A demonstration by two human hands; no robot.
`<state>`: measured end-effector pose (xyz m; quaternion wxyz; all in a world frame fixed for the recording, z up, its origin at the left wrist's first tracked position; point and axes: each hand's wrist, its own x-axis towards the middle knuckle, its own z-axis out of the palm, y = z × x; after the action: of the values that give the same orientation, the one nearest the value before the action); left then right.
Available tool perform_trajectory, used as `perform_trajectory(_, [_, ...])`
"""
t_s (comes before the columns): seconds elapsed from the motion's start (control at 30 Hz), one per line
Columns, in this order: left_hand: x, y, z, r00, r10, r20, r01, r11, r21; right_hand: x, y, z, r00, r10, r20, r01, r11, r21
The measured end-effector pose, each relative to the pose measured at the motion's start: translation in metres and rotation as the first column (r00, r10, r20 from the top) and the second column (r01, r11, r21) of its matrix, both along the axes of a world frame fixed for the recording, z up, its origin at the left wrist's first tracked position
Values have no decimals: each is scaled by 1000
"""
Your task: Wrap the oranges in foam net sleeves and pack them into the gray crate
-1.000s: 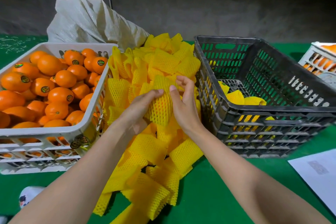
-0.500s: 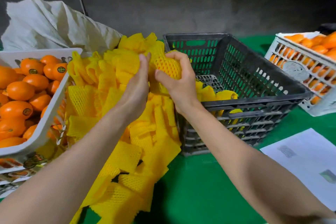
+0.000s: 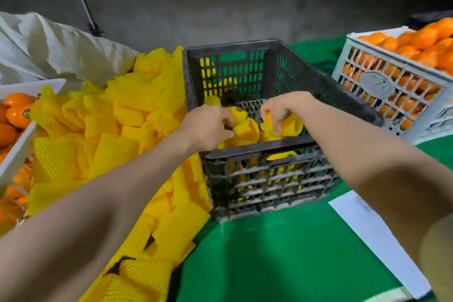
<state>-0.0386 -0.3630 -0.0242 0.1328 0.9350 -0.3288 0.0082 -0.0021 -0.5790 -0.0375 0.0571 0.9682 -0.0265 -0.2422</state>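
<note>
Fingertips of the left hand [image 3: 206, 127] and right hand [image 3: 282, 110] vanish among foam sleeves [image 3: 247, 129] in the gray crate [image 3: 257, 149] — I can't see fruit inside. Left white crate [image 3: 14, 152] and right white crate [image 3: 377, 86] run off the edges; the paper [image 3: 372, 233] print is blurred.

Pretty sure this is a fruit packing shed: bare concrete wall [image 3: 220, 7] at 12 o'clock, white crate [image 3: 375, 86] heaped with oranges [image 3: 426, 37] at 2, another crate [image 3: 17, 152] at 9, foam nets [image 3: 110, 135] piled at 10 on a green table [image 3: 282, 252]

Several yellow-netted oranges [image 3: 246, 130] low inside the gray slatted crate [image 3: 269, 171], loose foam sleeves [image 3: 110, 130] just left.
</note>
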Motion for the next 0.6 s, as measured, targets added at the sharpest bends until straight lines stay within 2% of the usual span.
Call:
perform_trajectory(0.03, [-1,0,0,1000,-3,-12,3,1000,0,5,-3,-7,993,10,-121,-15,999,-42])
perform_trajectory(0.1, [-3,0,0,1000,-3,-24,3,1000,-8,10,-8,-17,966,-5,-259,-19,996,-90])
perform_trajectory(0.27, [-1,1,-2,1000,4,-25,-5,999,-43,15,-14,-23,927,-125,-353,105,992,-73])
perform_trajectory(0.37, [0,5,-6,1000,1,-23,-4,990,-144,16,-10,-24,945,-109,-310,120,993,18])
perform_trajectory(0.47, [1,11,-12,999,-5,-44,-11,934,-358,11,2,-22,970,-62,-236,77,996,54])
perform_trajectory(0.53, [0,15,-11,996,-12,-89,-34,866,-499,5,13,-15,993,-28,-112,40,993,107])
perform_trajectory(0.6, [2,24,-5,976,-33,-216,-119,747,-654,-4,27,-3,991,13,133,-41,975,217])
